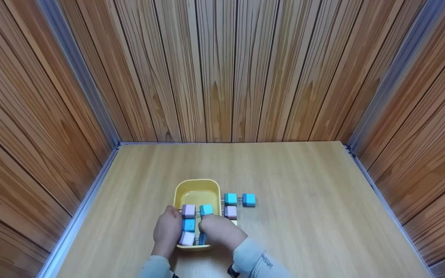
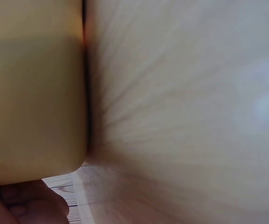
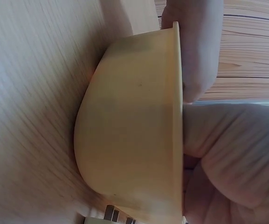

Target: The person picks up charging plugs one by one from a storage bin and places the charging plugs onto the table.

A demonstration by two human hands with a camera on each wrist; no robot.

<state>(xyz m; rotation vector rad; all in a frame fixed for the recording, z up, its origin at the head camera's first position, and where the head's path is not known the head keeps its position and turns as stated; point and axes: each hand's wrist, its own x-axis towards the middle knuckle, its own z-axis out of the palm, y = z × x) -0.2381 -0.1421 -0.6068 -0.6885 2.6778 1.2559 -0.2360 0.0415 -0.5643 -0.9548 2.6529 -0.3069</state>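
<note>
A yellow plastic tub [image 1: 198, 182] stands on the table with several pink-purple and blue cube-shaped plugs with metal prongs in it. My left hand [image 1: 167, 227] grips the tub's left rim, beside a purple plug [image 1: 189, 211]; its fingers show past the tub wall [image 2: 36, 107] in the left wrist view. Over the right side of the tub, my right hand [image 1: 222, 229] pinches a light blue plug [image 1: 206, 209], its fingertips partly hidden. Below the purple plug lie a blue plug [image 1: 188, 224] and a pale purple one [image 1: 187, 238].
Right of the tub on the table [image 1: 303, 216] lie a turquoise plug [image 1: 230, 199], a blue plug [image 1: 249, 200] and a purple plug [image 1: 230, 212]. A whitish plug [image 1: 234, 222] is mostly covered by my right hand. Wood-panelled walls [image 1: 222, 77] enclose the table at the back and sides.
</note>
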